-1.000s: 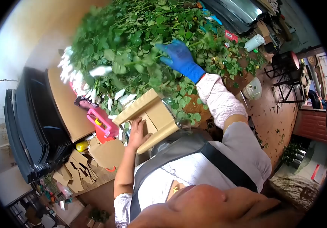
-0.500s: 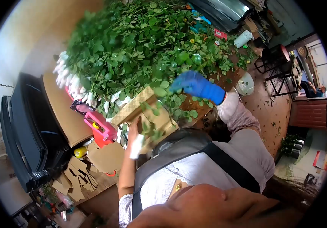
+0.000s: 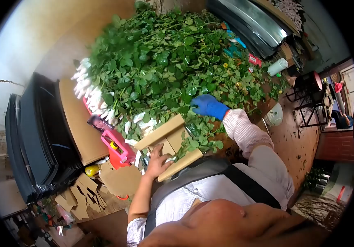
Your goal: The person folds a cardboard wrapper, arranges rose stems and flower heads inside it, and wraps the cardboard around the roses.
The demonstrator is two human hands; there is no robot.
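Note:
My left hand [image 3: 157,164], bare, lies inside a cardboard trough [image 3: 160,132] in front of my body. Its fingers are spread, the thumb apart and close to a small white tip [image 3: 171,159]. Leafy green stems [image 3: 197,142] lie across the trough's right part. My right hand [image 3: 210,106], in a blue glove, is at the near edge of a large heap of leafy stems [image 3: 156,61]. Its fingers curl in among the leaves, and what they grip is hidden. White-wrapped heads [image 3: 87,88] stick out along the heap's left side.
Left of the trough stand a pink holder [image 3: 119,146] and a phone [image 3: 99,122]. Dark stacked sheets [image 3: 41,140] lean at the far left. Cardboard scraps [image 3: 84,191] lie below them. A pale bottle [image 3: 278,66] is at the back right; a person [image 3: 342,119] is in the far background.
A blurred leafy stem with a white end, over my left hand and wrist before, is now down in the trough. My left fingers have spread; my gloved right hand has lowered into the leaves.

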